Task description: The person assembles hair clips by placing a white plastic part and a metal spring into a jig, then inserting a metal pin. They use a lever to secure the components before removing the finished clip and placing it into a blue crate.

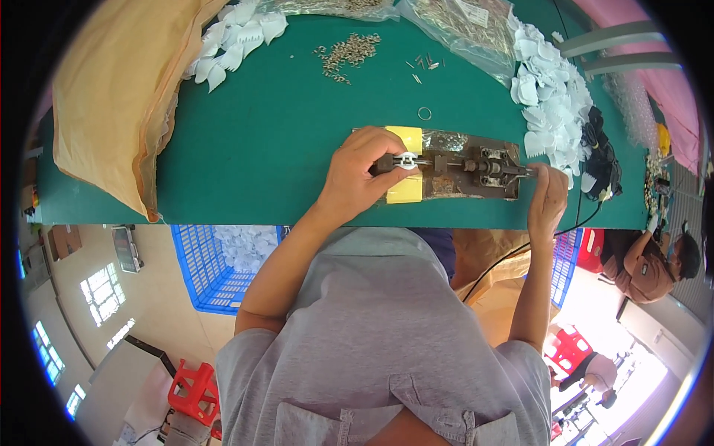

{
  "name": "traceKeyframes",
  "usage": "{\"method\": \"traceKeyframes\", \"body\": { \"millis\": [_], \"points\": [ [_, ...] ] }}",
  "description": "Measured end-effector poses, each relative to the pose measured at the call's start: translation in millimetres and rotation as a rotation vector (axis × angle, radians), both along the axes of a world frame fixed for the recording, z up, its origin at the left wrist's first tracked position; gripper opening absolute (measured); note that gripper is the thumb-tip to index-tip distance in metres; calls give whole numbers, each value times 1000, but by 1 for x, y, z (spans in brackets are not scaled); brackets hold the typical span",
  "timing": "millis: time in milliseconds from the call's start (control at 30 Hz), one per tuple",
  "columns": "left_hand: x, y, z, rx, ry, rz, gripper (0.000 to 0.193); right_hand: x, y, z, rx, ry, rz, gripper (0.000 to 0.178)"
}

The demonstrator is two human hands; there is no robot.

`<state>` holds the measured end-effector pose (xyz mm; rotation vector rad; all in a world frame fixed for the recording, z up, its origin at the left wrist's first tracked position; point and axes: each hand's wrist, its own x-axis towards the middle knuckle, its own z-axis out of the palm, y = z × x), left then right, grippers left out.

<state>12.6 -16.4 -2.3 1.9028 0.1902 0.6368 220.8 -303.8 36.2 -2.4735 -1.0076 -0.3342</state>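
Observation:
On the green table a small metal hand press (460,165) lies lengthwise from left to right on a dark base plate with yellow tape (404,192). My left hand (357,172) is closed at its left end, pinching a small white plastic piece (406,159) between thumb and fingers against the press's metal pin. My right hand (549,199) grips the end of the press's lever (522,172) at the right. A thin metal ring (425,113) lies just beyond the press.
Small metal parts (349,53) and several short pins (418,77) lie farther back. White plastic pieces are heaped at left (236,41) and right (554,97). A brown paper sack (111,97) stands left, a black cable bundle (601,152) right. A blue crate (195,271) sits below the table edge.

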Motion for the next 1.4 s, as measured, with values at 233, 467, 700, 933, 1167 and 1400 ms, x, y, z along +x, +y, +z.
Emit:
{"method": "traceKeyframes", "body": {
  "millis": [233, 467, 700, 933, 1167, 1400],
  "points": [
    [0, -4, -2, -32, 47, 28, 20, 53, -19, 30, 299, 479, -78, 31],
    [3, -6, -6, -97, 1, 21, 23, -13, 75, 68, 534, 494, 157, 43],
    [3, -4, 3, -28, -24, -15, 22, 64, -8, -28, 1344, 1033, -163, 33],
    [-40, 19, 56, -389, -380, 76, 25, 53, -8, -56, 1206, 806, -259, 28],
    [-154, 111, 88, 34, 444, 289, 32, 53, -3, -61, 1191, 693, -280, 29],
    [-65, 221, 19, 357, 519, 761, 31, 51, 0, -67, 1185, 700, -257, 28]
  ]
}}
